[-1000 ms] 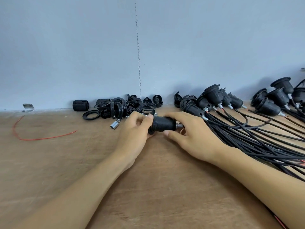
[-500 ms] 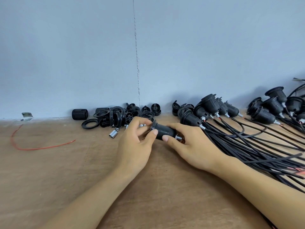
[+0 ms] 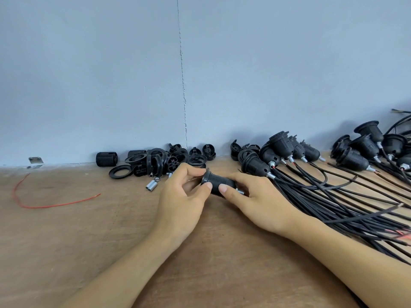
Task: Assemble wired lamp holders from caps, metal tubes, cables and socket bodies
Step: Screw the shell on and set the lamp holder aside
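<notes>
With left hand [image 3: 180, 196], pinching the flanged end of a black ribbed socket body [image 3: 219, 183] over the wooden table [image 3: 89, 241]; with right hand [image 3: 260, 201], gripping its other end and hiding most of a silver metal tube [image 3: 240, 192] there. Lying behind by the wall: loose black caps [image 3: 160, 161] and finished holders [image 3: 282, 150] trailing cables [image 3: 333, 201].

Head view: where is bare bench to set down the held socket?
Free: the bench between the red wire and the left forearm, and between both forearms. Crowded: loose parts by the wall, cables on the right.
</notes>
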Demonstrator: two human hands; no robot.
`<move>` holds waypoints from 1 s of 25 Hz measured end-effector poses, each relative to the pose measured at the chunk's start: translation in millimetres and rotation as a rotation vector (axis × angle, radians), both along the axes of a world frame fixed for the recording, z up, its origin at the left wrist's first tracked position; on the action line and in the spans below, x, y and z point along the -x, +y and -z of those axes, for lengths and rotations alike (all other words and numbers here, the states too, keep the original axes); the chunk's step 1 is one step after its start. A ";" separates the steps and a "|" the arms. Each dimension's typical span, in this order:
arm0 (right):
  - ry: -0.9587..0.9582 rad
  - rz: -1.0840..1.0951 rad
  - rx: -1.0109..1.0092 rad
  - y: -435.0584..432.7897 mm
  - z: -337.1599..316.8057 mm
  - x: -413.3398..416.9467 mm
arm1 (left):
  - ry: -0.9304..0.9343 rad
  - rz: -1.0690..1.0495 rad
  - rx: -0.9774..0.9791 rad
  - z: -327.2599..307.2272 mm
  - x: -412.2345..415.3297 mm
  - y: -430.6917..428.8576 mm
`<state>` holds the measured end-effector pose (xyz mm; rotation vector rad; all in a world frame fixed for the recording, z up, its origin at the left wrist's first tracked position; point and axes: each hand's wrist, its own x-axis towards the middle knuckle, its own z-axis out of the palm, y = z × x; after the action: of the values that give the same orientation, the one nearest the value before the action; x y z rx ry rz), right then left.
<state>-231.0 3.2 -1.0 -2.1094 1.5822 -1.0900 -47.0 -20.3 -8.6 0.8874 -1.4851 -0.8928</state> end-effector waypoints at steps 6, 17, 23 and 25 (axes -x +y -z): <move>-0.160 0.004 -0.048 -0.3 -5.5 3.0 | -0.040 -0.073 0.011 1.6 -1.8 -0.9; -0.098 -0.027 -0.005 2.5 -5.8 2.9 | -0.139 -0.084 -0.045 -2.8 0.1 3.0; 0.047 -0.012 0.034 0.6 -2.4 1.2 | 0.072 0.017 -0.097 -11.8 4.0 10.7; 0.010 0.025 0.013 -1.6 -1.8 3.1 | 0.082 0.028 -0.041 -12.7 4.5 13.7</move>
<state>-234.1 1.6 0.9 -2.1118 1.6147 -1.1033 -51.4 -6.5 4.1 0.8520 -1.4157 -0.9719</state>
